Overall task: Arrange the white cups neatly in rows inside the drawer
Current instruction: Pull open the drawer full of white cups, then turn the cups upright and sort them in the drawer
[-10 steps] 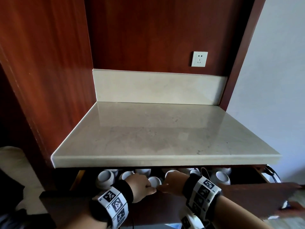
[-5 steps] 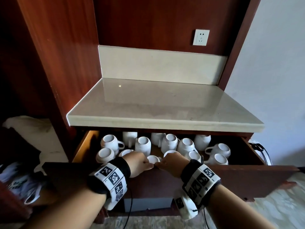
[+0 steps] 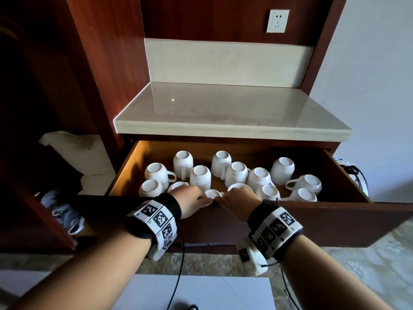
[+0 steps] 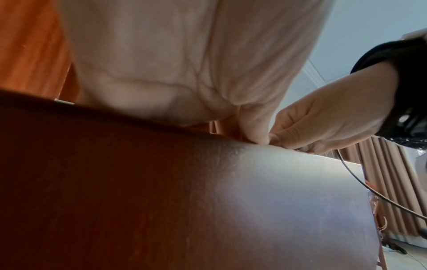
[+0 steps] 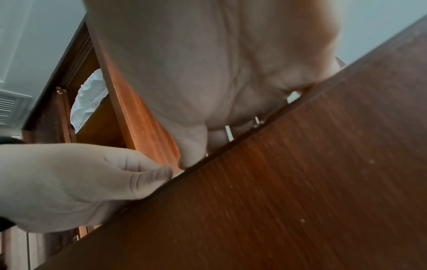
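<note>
Scattered over the floor of the open drawer point(image 3: 128, 166), in no clear rows: about fourteen white cups point(image 3: 237, 174), some touching, some apart, handles pointing different ways. Spread from the left wall to past the middle, with the far right corner bare. Nearest of all, one small cup point(image 3: 212, 193) just behind the front point(image 3: 324, 220), in the gap between the two hands. Cannot tell whether any fingertip touches it, since the front hides the fingers.

Left hand point(image 3: 192, 203) hooked over the top edge of the front, left of that cup, fingers curled down inside the drawer. Right hand point(image 3: 240, 199) hooked over the same edge, right of the cup, curled the same way. Almost meeting at the middle of the edge.

From the left wrist: left hand point(image 4: 184, 64) close and blurred above the dark wood, thumb point(image 4: 256, 131) pressed at the edge, right hand point(image 4: 335, 113) beside it with its own thumb tip all but touching. From the right wrist: right hand point(image 5: 219, 64) draped over the edge with slivers of white showing under it, left hand point(image 5: 69, 182) lower left, thumb lying along the edge. Both closed on the wood, holding no cup.

Around each wrist, black bands point(image 3: 156, 220) with square printed markers and a thin cable hanging below.

Above the drawer, a pale stone tabletop point(image 3: 223, 113) with a matching splashback, red-brown panels around it and a white socket point(image 3: 277, 21) on the back panel. To the left, on a lower shelf, a crumpled white cloth point(image 3: 73, 142).
</note>
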Demonstrator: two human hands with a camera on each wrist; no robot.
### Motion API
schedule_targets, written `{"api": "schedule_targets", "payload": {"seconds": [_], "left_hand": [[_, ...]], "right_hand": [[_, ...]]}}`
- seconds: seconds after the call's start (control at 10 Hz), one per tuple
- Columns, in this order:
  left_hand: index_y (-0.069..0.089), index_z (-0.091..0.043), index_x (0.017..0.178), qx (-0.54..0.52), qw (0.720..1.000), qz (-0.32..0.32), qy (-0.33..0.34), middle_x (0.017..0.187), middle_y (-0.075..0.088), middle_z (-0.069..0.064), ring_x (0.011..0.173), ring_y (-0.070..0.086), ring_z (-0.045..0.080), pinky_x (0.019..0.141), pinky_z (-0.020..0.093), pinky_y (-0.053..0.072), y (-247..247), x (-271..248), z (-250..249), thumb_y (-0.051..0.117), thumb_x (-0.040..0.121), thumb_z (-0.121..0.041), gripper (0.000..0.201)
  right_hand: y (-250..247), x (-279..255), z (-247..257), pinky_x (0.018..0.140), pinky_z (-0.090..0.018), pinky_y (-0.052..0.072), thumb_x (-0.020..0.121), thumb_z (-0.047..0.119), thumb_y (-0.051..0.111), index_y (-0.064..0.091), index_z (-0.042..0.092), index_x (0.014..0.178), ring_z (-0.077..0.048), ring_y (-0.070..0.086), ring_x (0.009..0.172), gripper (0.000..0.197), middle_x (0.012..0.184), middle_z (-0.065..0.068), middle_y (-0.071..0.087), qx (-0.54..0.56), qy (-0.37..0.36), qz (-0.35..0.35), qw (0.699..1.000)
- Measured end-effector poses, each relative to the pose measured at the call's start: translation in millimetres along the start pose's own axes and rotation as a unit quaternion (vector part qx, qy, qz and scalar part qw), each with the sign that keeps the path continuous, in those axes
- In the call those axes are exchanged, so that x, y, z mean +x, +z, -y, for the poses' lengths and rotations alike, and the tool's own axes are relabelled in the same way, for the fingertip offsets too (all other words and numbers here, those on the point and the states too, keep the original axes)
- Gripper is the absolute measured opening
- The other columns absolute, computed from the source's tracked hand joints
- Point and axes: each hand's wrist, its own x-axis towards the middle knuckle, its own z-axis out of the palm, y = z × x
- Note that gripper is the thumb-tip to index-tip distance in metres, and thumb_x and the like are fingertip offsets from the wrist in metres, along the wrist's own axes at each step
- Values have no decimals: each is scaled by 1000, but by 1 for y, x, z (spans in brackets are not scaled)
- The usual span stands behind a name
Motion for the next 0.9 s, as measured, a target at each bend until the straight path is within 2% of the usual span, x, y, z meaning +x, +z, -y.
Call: {"api": "schedule_targets", "payload": {"seconds": [0.1,0.2,0.3,0.4,0.5,0.6,0.7,0.8,0.9], "left_hand": [[58,-20,70,2,1000,-2,-6,83,61,6,81,57,24,79,40,48,4,-7,-1,34,93,-59,51],[62,-18,78,8,1000,-10,-13,90,61,7,90,55,25,85,42,45,5,-16,-6,34,95,-58,51],[58,-21,69,0,1000,13,-6,88,60,5,90,55,25,86,41,44,2,-21,-11,36,96,-55,49],[64,-19,75,-11,998,59,6,83,62,2,82,60,23,82,40,48,-17,-28,-4,39,89,-59,49],[66,-17,80,-32,996,80,20,70,59,-7,76,60,15,72,28,46,-68,-39,22,45,93,-52,43],[71,-22,97,-47,998,39,21,77,68,-11,70,63,4,67,15,47,-135,-54,56,45,81,-71,58],[70,-32,91,-64,997,-5,-35,80,71,-14,72,67,3,70,19,53,-180,-59,100,46,70,-81,59],[70,-30,95,-98,993,-4,-69,86,73,-11,78,70,7,84,31,54,-201,-50,145,48,62,-83,66],[69,-27,100,-69,992,28,-99,89,72,-9,79,71,9,79,24,51,-193,-26,184,53,83,-64,44]], "right_hand": [[8,-6,2,87,-38,48,98,44,32,49,24,69,-21,55,82,39,66,4,44,96,82,-33,991],[13,-7,2,88,-40,48,99,38,32,56,25,87,-26,58,93,30,79,1,53,-33,-6,-2,999],[16,-14,0,83,-47,50,98,22,34,39,28,134,-28,56,108,37,116,-5,53,-86,-40,29,995],[6,-24,7,78,-40,46,98,28,35,47,15,128,-30,60,106,34,113,-8,56,-86,-55,27,994],[-39,-35,5,79,-31,45,92,55,36,60,21,99,-17,60,91,42,89,6,58,-32,-55,2,998],[-121,-47,9,81,-28,49,86,64,39,61,30,101,-5,62,87,43,95,10,66,-8,-42,4,999],[-184,-28,17,77,-19,50,78,70,45,60,38,105,5,61,84,44,92,20,66,-22,-44,-25,998],[-214,17,41,79,-21,50,70,70,47,61,37,103,3,61,87,49,94,22,64,-43,-76,-48,995],[-207,80,62,84,-29,48,78,60,58,59,29,113,-9,59,94,47,106,10,65,-84,-117,-38,989]]}}
